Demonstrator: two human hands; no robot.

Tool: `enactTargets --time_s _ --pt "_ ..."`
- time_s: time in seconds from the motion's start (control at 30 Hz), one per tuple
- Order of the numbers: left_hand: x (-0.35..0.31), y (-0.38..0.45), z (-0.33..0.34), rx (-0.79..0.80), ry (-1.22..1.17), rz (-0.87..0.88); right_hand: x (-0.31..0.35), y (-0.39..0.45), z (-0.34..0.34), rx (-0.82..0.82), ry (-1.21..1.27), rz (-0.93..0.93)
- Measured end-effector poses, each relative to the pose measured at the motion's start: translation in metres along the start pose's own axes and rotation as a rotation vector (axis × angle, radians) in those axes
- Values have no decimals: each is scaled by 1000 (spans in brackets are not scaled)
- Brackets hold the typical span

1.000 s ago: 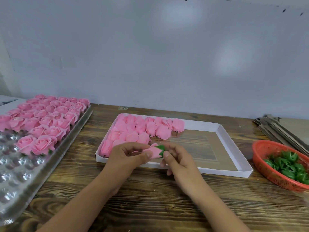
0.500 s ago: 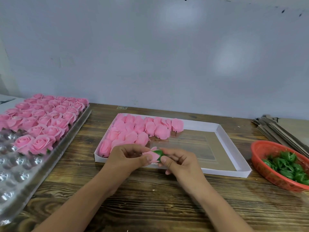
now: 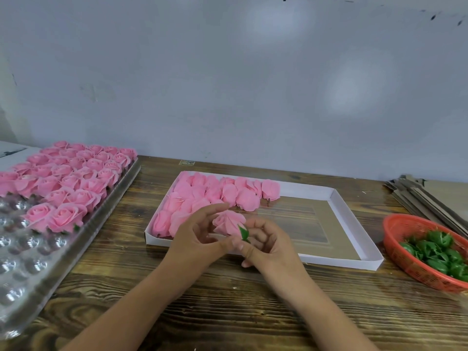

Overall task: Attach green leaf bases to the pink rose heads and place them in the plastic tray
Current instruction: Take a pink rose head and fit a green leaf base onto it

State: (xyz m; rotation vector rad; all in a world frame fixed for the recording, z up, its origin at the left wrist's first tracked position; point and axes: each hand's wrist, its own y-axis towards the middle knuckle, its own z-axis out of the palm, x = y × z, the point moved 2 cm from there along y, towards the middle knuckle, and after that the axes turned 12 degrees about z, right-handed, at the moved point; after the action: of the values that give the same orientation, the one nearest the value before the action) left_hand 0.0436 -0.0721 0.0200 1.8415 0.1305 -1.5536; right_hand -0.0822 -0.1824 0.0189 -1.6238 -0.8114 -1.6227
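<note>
Between my two hands sits a pink rose head (image 3: pixel 228 222) with a green leaf base (image 3: pixel 244 233) on its underside. My right hand (image 3: pixel 268 245) pinches the leaf base and rose from the right. My left hand (image 3: pixel 200 239) touches the rose from the left with its fingers loosely spread. Both hover over the front edge of the white cardboard box (image 3: pixel 354 259), which holds several bare pink rose heads (image 3: pixel 228 192). At the left, the clear plastic tray (image 3: pixel 30 269) carries several finished roses (image 3: pixel 73 176).
A red basket (image 3: pixel 397 229) with several green leaf bases (image 3: pixel 438 252) stands at the right edge. Folded cardboard pieces (image 3: pixel 428 196) lie behind it. Everything rests on a wooden table (image 3: pixel 228 312) with a grey wall behind.
The rose has turned upright between my hands, its petals now facing up. My left fingers have loosened and spread off it while my right hand keeps its pinch.
</note>
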Motion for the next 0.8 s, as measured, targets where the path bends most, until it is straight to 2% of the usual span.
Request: enactTargets --time_s 0.1,0.37,0.63,0.8 --pt "-1 1 -1 -12 -11 14 0 0 -3 6 -52 32" --pt "-2 0 -3 110 68 -7 10 -7 -12 236 -52 211" --pt "0 -5 -2 322 -48 -51 7 -12 -9 435 55 307" --pt "-4 -4 -3 372 -273 -106 10 -15 -11 650 209 303"
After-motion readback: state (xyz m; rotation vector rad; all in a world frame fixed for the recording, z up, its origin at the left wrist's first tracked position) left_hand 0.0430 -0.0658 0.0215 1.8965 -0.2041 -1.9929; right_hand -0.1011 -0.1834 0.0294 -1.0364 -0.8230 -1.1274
